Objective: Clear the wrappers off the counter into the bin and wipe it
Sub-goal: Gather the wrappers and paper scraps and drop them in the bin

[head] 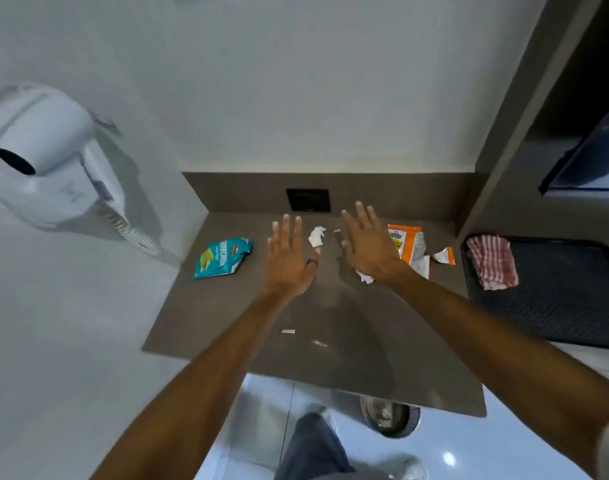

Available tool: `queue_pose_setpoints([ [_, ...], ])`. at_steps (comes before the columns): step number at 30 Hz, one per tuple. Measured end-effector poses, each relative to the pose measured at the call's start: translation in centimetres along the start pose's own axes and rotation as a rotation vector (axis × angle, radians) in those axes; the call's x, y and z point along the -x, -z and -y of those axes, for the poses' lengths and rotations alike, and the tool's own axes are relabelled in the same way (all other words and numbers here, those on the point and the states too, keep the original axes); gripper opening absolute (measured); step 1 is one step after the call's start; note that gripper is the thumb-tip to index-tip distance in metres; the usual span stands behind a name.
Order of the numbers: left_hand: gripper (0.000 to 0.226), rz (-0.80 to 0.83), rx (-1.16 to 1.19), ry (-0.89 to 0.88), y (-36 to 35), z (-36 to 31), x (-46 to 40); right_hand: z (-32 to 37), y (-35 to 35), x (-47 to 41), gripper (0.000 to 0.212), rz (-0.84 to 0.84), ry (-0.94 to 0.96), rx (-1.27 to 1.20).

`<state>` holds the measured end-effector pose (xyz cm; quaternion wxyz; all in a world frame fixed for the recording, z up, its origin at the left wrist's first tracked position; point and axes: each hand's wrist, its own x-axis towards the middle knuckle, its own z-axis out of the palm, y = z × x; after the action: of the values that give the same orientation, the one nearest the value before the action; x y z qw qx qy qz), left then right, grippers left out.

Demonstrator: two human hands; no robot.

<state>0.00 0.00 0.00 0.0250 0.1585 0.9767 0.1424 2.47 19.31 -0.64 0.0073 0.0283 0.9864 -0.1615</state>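
Printed lettering on the teal wrapper (222, 258) and the orange wrapper (409, 244) is too blurred to read.

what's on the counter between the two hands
In the head view, a crumpled white tissue lies between the left hand and right hand, plus a tiny scrap.

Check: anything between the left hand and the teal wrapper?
Nothing visible. The left hand hovers open over the counter, and the teal wrapper lies flat to its left with only bare counter between them.
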Motion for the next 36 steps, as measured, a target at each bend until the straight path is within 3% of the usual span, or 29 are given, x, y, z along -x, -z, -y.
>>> queue_pose_setpoints([
  [4, 0.084, 0.282, -0.023, -0.047, -4.5, 1.5, -4.4, -0.6, -4.6, -0.6, 0.082, 0.254, -0.131, 0.009],
  [8, 0.087, 0.354, -0.009, -0.13, -8.1, 2.6, -10.2, -0.3, -8.1, -2.8, 0.048, 0.404, -0.122, 0.091],
  [12, 0.058, 0.359, -0.114, -0.162, -10.8, 2.7, -13.6, -0.1, -10.0, -3.8, 0.026, 0.204, -0.232, 0.035],
  [15, 0.041, 0.155, -0.042, -0.106, -11.8, 3.4, -13.9, 0.1, -9.7, -3.2, 0.017, 0.138, -0.327, -0.161],
  [18, 0.032, 0.058, -0.062, -0.09, -10.8, 3.5, -12.2, 0.8, -8.5, -1.1, 0.017, 0.066, -0.339, -0.264],
  [23, 0.027, -0.043, 0.558, -0.11, -9.7, 2.6, -3.2, 1.5, -6.8, 5.8, 0.016, -0.21, -0.163, -0.429],
  [26, 0.031, 0.09, 0.999, 0.058, -8.4, 1.8, 5.4, 1.8, -6.1, 11.5, 0.015, -0.319, -0.187, -0.622],
  [30, 0.028, 0.352, 1.223, 0.283, -9.2, 1.5, 18.2, 1.0, -8.2, 22.5, 0.018, -0.284, -0.253, -0.695],
  [33, 0.021, 0.527, 1.236, 0.493, -14.4, 2.1, 25.6, -0.7, -13.4, 29.9, 0.014, -0.128, -0.502, -0.824],
  [36, 0.018, 0.644, 1.21, 0.775, -21.2, 2.1, 30.0, -3.4, -21.0, 34.3, 0.017, -0.063, -0.911, -0.951],
])
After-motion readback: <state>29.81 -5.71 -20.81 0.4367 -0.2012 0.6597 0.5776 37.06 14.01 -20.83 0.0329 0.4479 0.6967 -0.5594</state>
